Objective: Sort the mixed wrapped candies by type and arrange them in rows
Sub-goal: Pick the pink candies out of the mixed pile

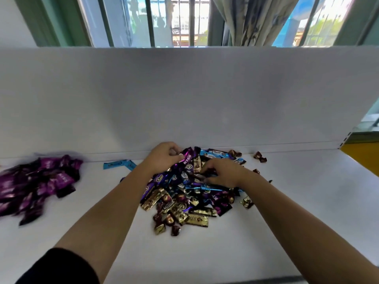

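Sorting step in hand; no rows laid yet. Mixed pile [190, 193] is seen mid-table [287, 222], purple heap [37, 181] set apart at 9 o'clock. A purple candy [187, 158] at the pile's 12 o'clock is pinched by the left hand [164, 155]. The right hand [223, 173] is curled into the pile; a hold cannot be told. Next, likely: the candy is to be lifted clear and carried to 9 o'clock.

both hands lie on the mixed pile [188, 201]: left hand [164, 155] at its far edge, one candy [187, 159] in its fingers, right hand [224, 174] nearer. a long candy [119, 164] lies just left of the left hand, a separate heap [37, 181] well beyond; loose candies [260, 157] right of the right hand.
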Demonstrator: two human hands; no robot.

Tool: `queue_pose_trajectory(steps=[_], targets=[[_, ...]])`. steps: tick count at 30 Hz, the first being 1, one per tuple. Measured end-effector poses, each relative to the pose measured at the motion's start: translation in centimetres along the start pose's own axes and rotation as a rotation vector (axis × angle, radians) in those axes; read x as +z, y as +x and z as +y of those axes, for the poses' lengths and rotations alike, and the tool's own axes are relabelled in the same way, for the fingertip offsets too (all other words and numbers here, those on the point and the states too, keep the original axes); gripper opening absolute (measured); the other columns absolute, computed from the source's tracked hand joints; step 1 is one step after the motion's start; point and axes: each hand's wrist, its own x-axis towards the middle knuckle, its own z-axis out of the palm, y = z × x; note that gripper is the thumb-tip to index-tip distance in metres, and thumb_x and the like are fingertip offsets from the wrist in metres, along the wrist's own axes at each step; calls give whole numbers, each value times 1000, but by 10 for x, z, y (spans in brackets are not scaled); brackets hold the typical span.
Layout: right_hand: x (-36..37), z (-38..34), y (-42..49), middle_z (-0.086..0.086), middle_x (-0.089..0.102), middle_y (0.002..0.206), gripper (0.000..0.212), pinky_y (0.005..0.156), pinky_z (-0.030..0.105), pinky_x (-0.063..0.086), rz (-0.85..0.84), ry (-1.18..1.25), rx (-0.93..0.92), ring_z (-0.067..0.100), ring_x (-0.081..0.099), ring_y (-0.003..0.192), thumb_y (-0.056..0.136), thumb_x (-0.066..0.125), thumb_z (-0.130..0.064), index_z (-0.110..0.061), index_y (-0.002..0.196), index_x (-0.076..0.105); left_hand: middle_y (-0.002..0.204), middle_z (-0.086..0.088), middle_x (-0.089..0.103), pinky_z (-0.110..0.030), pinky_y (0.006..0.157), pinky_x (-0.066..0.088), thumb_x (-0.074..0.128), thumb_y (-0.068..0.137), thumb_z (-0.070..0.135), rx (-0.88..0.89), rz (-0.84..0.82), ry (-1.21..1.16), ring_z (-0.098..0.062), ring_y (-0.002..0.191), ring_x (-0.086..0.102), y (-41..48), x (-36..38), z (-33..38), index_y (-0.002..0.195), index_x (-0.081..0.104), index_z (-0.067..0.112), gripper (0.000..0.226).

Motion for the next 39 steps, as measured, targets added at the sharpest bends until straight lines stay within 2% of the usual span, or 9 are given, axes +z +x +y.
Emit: queue_pose_trajectory(steps=[5,9,15,18,21,25,29,35,39], targets=[[-11,0,-1,2,66,110,24,81,30,50,125,-85,153,19,61,98,88,61,-28,-22,112,65,99,3,65,-19,71,43,70,87,31,-42,35,-83,-11,93,61,-9,-5,-11,104,65,13,25],[-21,-15,0,5,67,110,24,78,29,48,294,67,184,22,61,96,92,56,-20,-14,112,66,115,-3,60,-30,93,45,68,85,21,103,136,267,-19,107,57,-12,-3,-15,115,65,19,31],[-24,-9,-9,1,67,93,15,72,28,48,128,97,169,17,62,84,88,62,-26,-17,98,68,86,1,64,-35,72,53,64,83,56,109,4,486,-17,78,60,-14,29,15,94,67,17,41],[-17,-8,-19,-12,61,106,37,86,25,44,-93,127,70,9,57,99,82,70,-47,-28,113,66,83,-8,61,-32,62,44,63,87,35,127,-45,690,-26,79,59,-9,42,25,77,49,13,29],[-13,2,-20,-7,64,117,31,92,27,45,-138,49,102,11,58,106,85,68,-39,-29,115,67,70,-3,51,-30,55,37,63,84,21,86,-65,507,-25,75,57,-4,36,23,69,47,12,23],[-18,11,-15,2,64,122,29,90,27,46,65,-74,215,18,59,107,92,57,-16,-20,119,64,86,-3,61,-32,69,47,72,78,21,-37,49,142,-18,79,58,-4,9,12,89,58,15,18],[-6,-14,1,5,56,135,38,94,29,43,228,25,80,22,55,117,97,46,-9,-17,132,57,92,-4,58,-32,64,41,56,89,15,-18,103,44,-20,81,55,-5,-4,-1,102,48,14,15],[16,-21,28,2,49,143,52,107,39,40,-39,-59,-21,26,49,127,91,50,-6,-27,139,50,141,-5,40,-44,109,30,45,95,21,126,-71,583,-28,131,34,-16,12,-36,140,41,23,46],[5,-2,14,2,47,146,47,108,33,36,-26,-47,43,24,46,130,95,45,-7,-24,139,50,156,2,26,-51,118,16,39,100,30,140,-149,516,-26,146,17,-25,17,-54,147,30,31,48]])
